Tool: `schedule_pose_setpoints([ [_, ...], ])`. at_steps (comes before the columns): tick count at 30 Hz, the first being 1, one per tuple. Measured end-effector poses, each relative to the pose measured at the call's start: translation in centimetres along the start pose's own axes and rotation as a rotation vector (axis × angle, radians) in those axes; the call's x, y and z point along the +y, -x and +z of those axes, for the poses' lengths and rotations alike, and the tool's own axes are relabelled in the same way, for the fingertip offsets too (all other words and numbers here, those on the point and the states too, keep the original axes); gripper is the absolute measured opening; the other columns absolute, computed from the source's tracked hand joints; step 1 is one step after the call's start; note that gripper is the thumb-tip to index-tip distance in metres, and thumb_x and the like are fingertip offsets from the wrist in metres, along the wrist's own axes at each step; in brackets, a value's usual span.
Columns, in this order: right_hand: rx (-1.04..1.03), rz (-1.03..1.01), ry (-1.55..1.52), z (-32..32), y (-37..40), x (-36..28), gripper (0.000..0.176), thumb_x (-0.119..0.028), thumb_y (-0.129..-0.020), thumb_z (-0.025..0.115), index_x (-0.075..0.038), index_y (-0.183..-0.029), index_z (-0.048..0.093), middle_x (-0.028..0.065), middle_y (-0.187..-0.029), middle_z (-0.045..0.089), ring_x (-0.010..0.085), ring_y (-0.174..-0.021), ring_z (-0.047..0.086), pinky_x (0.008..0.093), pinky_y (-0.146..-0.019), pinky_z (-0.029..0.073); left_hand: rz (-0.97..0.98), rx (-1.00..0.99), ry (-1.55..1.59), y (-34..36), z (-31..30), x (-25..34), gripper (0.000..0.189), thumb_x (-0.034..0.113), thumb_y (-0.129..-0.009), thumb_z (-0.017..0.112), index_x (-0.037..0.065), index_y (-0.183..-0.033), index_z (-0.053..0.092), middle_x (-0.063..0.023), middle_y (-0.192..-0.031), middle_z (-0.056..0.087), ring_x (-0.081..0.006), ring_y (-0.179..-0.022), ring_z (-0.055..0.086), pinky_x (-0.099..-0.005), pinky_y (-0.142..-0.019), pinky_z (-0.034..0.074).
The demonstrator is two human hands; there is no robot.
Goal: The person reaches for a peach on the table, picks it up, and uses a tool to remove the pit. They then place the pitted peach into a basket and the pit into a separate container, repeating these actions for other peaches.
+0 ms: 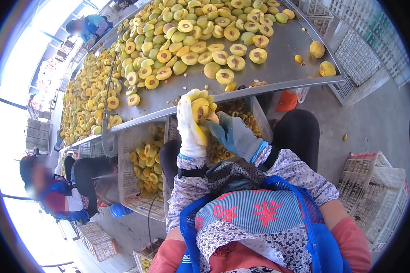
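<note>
My left hand (pixel 192 123), in a white glove with yellow-coated fingers, is raised at the table's near edge. It is closed around a cut yellow fruit (pixel 199 109), which looks like a peach half with a dark pit hollow. Against the fruit's right side, my right hand (pixel 234 134) is curled in a grey-blue glove. Its fingertips are partly hidden, so anything held in them cannot be made out. Many halved yellow-green peaches (pixel 185 26) are heaped on the metal table (pixel 278 50) beyond my hands.
Below the table edge stands a crate (pixel 143 198) of yellow halves; another bin of darker pieces (pixel 250 119) sits behind my right hand. White crates (pixel 373 195) stand at right. A co-worker (pixel 61 195) sits at left, another person (pixel 89 27) farther back.
</note>
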State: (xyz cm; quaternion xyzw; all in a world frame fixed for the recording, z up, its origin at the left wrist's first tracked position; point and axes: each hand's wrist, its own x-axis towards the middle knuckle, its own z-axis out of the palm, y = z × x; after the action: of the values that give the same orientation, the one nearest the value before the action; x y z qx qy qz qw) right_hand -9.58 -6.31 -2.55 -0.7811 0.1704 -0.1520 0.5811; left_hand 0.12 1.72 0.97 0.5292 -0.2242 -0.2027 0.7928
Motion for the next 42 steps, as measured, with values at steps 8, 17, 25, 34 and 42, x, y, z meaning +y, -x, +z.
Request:
schedule_pose_setpoints([
  [8, -0.031, 0.044, -0.059, 0.8, -0.2, 0.1, 0.050, -0.047, -0.099, 0.050, 0.000, -0.110, 0.063, 0.0217, -0.093, 0.069, 0.0300, -0.090, 0.065, 0.0382, -0.078, 0.052, -0.219, 0.173, 0.114, 0.3, 1.1, 1.0, 0.058, 0.051, -0.105, 0.037, 0.000, -0.124, 0.057, -0.0151, -0.112, 0.065, -0.0276, -0.099, 0.065, -0.0387, -0.087, 0.055],
  [17, -0.137, 0.196, -0.415, 0.9, 0.1, -0.8, 0.057, -0.050, -0.101, 0.045, 0.003, -0.112, 0.064, 0.0151, -0.100, 0.070, 0.0202, -0.095, 0.065, 0.0329, -0.084, 0.051, 0.032, 0.167, -0.142, 1.1, 1.7, -0.6, 0.054, 0.047, -0.106, 0.035, -0.001, -0.119, 0.058, -0.0161, -0.113, 0.065, -0.0249, -0.094, 0.065, -0.0349, -0.082, 0.056],
  [25, -0.159, 0.166, -0.318, 2.3, 0.3, 1.9, 0.066, -0.056, -0.101, 0.043, 0.005, -0.113, 0.063, 0.0206, -0.102, 0.069, 0.0270, -0.096, 0.066, 0.0368, -0.085, 0.050, 0.019, 0.120, -0.205, 0.9, 1.0, -1.8, 0.045, 0.037, -0.106, 0.039, -0.003, -0.117, 0.058, -0.0144, -0.110, 0.064, -0.0227, -0.094, 0.064, -0.0345, -0.083, 0.056],
  [34, -0.247, 0.382, -0.654, -0.2, 0.7, -1.5, 0.044, -0.040, -0.105, 0.048, 0.001, -0.106, 0.065, -0.0011, -0.091, 0.065, 0.0050, -0.086, 0.055, 0.0243, -0.073, 0.049, 0.206, 0.070, -0.343, 0.7, 0.7, -2.2, 0.042, 0.036, -0.107, 0.039, 0.001, -0.114, 0.061, -0.0120, -0.114, 0.064, -0.0218, -0.102, 0.063, -0.0371, -0.091, 0.053],
  [42, -0.148, 0.075, -0.302, 2.1, -0.6, 10.2, 0.041, -0.032, -0.106, 0.044, -0.001, -0.128, 0.059, 0.0059, -0.118, 0.064, 0.0122, -0.108, 0.055, 0.0298, -0.094, 0.045, -0.120, 0.043, -0.024, 0.4, -0.1, -3.4, 0.038, 0.035, -0.103, 0.047, 0.003, -0.101, 0.067, -0.0081, -0.087, 0.069, -0.0142, -0.071, 0.063, -0.0289, -0.062, 0.052],
])
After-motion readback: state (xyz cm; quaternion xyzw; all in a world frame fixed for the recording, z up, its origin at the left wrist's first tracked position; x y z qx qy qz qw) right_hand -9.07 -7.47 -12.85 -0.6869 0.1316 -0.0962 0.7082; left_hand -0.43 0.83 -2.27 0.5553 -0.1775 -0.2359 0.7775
